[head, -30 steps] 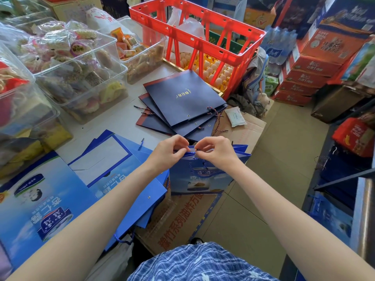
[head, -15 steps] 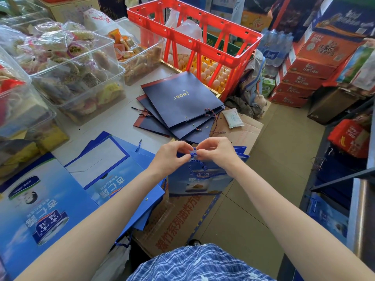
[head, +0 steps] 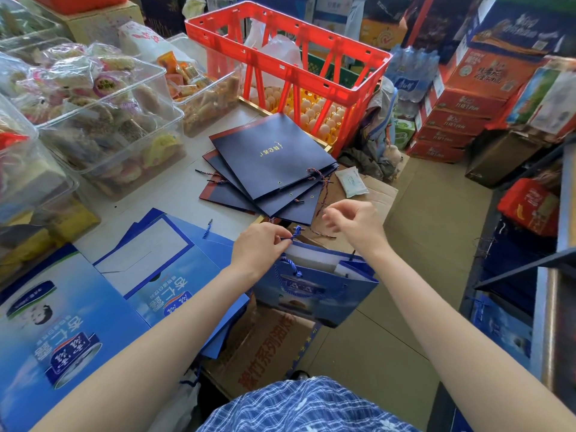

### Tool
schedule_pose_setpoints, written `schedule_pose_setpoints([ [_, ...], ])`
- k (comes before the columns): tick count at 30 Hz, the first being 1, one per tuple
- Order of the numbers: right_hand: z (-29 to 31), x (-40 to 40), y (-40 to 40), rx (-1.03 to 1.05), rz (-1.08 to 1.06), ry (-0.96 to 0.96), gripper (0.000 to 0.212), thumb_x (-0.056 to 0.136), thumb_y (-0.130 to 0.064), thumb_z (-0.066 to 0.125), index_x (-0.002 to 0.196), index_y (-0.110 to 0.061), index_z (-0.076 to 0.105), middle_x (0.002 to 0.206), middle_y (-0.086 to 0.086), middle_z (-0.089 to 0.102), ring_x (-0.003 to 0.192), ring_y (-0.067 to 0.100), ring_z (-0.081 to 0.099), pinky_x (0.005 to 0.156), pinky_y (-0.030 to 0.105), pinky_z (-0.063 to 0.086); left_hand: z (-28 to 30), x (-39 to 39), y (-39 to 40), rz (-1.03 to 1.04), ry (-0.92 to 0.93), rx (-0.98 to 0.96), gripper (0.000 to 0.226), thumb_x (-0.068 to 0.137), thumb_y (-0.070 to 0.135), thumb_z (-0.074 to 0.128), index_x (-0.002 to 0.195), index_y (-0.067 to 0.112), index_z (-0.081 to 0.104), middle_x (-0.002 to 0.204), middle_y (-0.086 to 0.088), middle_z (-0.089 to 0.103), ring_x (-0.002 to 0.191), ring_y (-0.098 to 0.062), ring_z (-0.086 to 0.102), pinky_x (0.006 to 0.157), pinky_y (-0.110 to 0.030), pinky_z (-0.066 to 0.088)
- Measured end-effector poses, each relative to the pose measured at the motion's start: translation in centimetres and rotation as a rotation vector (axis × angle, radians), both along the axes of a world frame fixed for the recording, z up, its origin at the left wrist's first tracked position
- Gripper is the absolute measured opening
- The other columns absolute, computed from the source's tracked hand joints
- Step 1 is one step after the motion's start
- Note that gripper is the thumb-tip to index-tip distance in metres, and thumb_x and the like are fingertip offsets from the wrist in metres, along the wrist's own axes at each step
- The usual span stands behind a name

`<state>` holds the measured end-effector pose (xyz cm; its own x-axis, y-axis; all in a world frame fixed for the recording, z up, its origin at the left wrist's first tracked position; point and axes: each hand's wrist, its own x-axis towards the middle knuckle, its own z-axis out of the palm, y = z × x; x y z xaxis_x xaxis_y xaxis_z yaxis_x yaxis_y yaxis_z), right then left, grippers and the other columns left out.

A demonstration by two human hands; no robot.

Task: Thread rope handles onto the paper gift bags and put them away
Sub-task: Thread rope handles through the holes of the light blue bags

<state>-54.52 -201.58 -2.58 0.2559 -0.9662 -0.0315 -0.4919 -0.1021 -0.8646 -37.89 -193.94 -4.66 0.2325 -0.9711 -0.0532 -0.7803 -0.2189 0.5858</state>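
Left hand (head: 260,246) pinches the blue rope (head: 296,233) end above the blue bag (head: 314,294).
Right hand (head: 358,222), fingers loosely curled and holding nothing, hovers beyond the bag; dark bags (head: 274,160) lie farther back.

Bare tabletop (head: 174,194) is being left open between the navy bags (head: 271,160) and clear snack tubs (head: 103,126); farther back it's being blocked by the red crate (head: 290,67).

Packed shop corner, daylight on everything.
Tan floor (head: 417,219), red crate (head: 290,57), stacked cartons (head: 461,120), clear snack tubs (head: 103,120).
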Motion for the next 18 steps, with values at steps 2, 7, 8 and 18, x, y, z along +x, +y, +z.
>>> schedule_pose_setpoints([
  [2,0.3,-1.9,-0.8,-0.046,-0.049,0.065,0.013,0.090,-0.012,0.058,0.083,-0.014,0.069,0.078,0.005,0.070,0.075,0.021,0.068,0.076,0.039,0.057,-0.1,0.1,-0.1,0.014,0.003,0.001,0.021,0.090,0.032,0.059,0.106,0.026,0.070,0.097,0.002,0.070,0.090,-0.015,0.061,0.073,-0.025,0.045],
  [7,0.8,-4.7,-0.9,0.259,0.213,0.363,0.024,0.091,-0.030,0.058,0.105,-0.013,0.067,0.102,0.003,0.066,0.092,0.014,0.058,0.078,0.026,0.045,-0.1,0.5,-0.3,0.055,-0.001,0.011,0.021,0.090,0.032,0.059,0.106,0.025,0.070,0.099,0.001,0.070,0.092,-0.019,0.062,0.073,-0.026,0.044],
  [8,0.7,-4.9,-0.6,0.284,0.250,0.384,0.023,0.089,-0.031,0.062,0.105,-0.015,0.067,0.101,0.000,0.066,0.092,0.012,0.058,0.076,0.022,0.044,-0.1,0.6,-0.4,0.057,0.000,0.007,0.021,0.090,0.032,0.059,0.107,0.025,0.070,0.099,0.000,0.070,0.092,-0.019,0.062,0.073,-0.026,0.043],
  [18,-0.6,-3.6,0.0,0.045,0.135,0.262,0.014,0.086,-0.018,0.067,0.094,-0.009,0.074,0.087,-0.002,0.064,0.083,0.010,0.057,0.060,0.013,0.041,0.5,-1.7,0.4,-0.087,-0.079,-0.341,0.015,0.084,0.010,0.063,0.099,0.012,0.064,0.088,0.000,0.065,0.081,-0.019,0.059,0.075,-0.034,0.049],
])
